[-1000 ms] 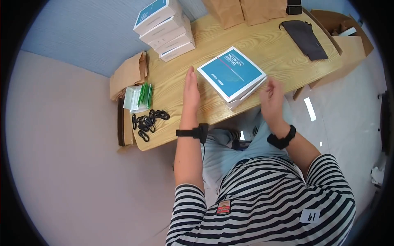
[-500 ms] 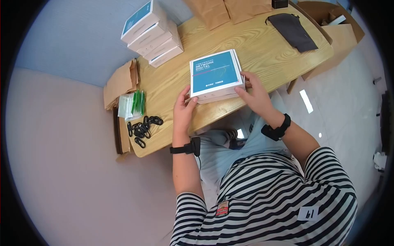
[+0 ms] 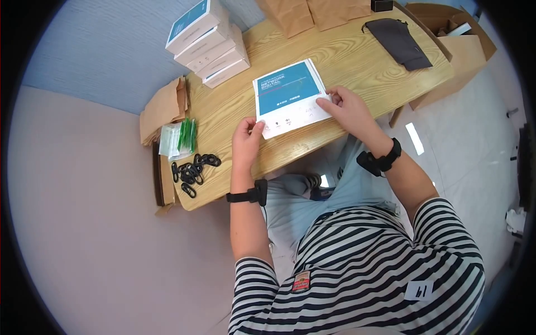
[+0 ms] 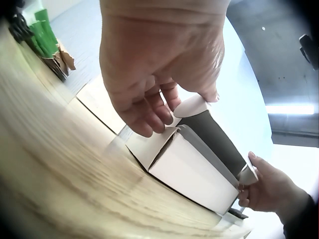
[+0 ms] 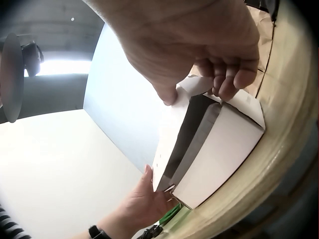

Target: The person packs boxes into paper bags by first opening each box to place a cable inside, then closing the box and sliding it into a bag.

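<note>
A white cardboard box with a blue "NETWORK DIGITAL" lid (image 3: 287, 89) rests near the front edge of the wooden table. Its lid is tilted partly up from the white front wall (image 4: 192, 172); a dark gap shows between them in both wrist views. My left hand (image 3: 247, 144) holds the lid's left front corner, thumb on top and fingers curled beneath. At the right front corner my right hand (image 3: 350, 111) pinches the lid in the same way. Small side flaps bend at the lid's ends. What lies inside is hidden in shadow.
Similar boxes (image 3: 209, 50) are stacked at the back left. Brown paper bags (image 3: 164, 109), green-and-white packets (image 3: 181, 139) and several black carabiner-like clips (image 3: 190, 173) lie along the left. A dark pouch (image 3: 398, 43) is at the right, beside an open carton (image 3: 460, 61).
Both hands, first apart from the box, have come to its front corners. The box has turned square to the person, and its lid's front edge has lifted.
</note>
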The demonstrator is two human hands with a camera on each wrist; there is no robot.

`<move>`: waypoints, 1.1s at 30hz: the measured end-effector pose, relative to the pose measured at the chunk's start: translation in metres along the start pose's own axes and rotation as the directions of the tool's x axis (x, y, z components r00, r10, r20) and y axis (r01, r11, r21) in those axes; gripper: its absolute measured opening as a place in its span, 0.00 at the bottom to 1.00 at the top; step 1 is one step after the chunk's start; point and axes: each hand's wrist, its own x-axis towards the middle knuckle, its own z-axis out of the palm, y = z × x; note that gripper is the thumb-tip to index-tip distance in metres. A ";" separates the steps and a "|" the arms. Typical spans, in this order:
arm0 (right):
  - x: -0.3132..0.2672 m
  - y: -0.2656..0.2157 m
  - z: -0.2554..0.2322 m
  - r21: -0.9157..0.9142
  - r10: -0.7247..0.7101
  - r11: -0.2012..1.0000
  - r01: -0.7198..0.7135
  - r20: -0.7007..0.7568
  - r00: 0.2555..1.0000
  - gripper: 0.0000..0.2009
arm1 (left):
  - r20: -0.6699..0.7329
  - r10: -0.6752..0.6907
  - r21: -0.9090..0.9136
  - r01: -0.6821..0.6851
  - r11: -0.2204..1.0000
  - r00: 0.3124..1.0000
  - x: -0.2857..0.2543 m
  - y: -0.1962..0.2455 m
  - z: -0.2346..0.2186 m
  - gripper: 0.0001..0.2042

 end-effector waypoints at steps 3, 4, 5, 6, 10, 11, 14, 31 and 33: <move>-0.004 -0.011 0.000 0.032 0.049 0.998 -0.049 -0.027 0.998 0.23 | -0.061 -0.003 0.123 0.010 0.992 0.998 -0.007 0.000 0.005 0.14; -0.006 -0.012 -0.001 0.030 0.052 0.998 -0.051 -0.027 0.998 0.23 | -0.110 0.003 0.159 0.014 0.987 0.994 -0.010 0.002 0.006 0.15; -0.008 -0.012 -0.002 0.025 0.026 0.999 -0.025 -0.025 0.999 0.23 | -0.109 0.001 0.158 0.016 0.987 0.994 -0.015 0.003 0.008 0.15; -0.009 -0.013 -0.002 0.020 0.000 1.000 0.001 -0.024 1.000 0.23 | -0.141 -0.007 0.203 0.035 0.979 0.990 -0.021 0.005 0.010 0.16; -0.028 -0.009 -0.003 -0.076 -0.024 0.997 0.021 -0.044 0.999 0.22 | -0.244 0.011 0.229 0.046 0.972 0.970 -0.038 0.000 0.022 0.18; -0.032 -0.004 -0.001 -0.074 -0.044 0.996 0.039 -0.061 0.997 0.22 | -0.240 0.011 0.226 0.044 0.973 0.971 -0.042 -0.003 0.024 0.18; -0.042 0.000 0.001 -0.091 -0.027 0.996 0.022 -0.058 0.998 0.22 | -0.245 -0.033 0.212 0.086 0.974 0.969 -0.051 0.006 0.033 0.18; -0.056 0.017 0.001 -0.206 -0.270 0.945 0.254 -0.055 0.961 0.29 | -0.175 -0.019 -0.090 0.003 0.996 0.984 -0.086 0.005 0.056 0.24; -0.057 0.014 0.003 -0.129 -0.337 0.937 0.325 -0.083 0.938 0.32 | -0.173 0.019 -0.114 -0.040 0.993 0.985 -0.093 0.012 0.057 0.24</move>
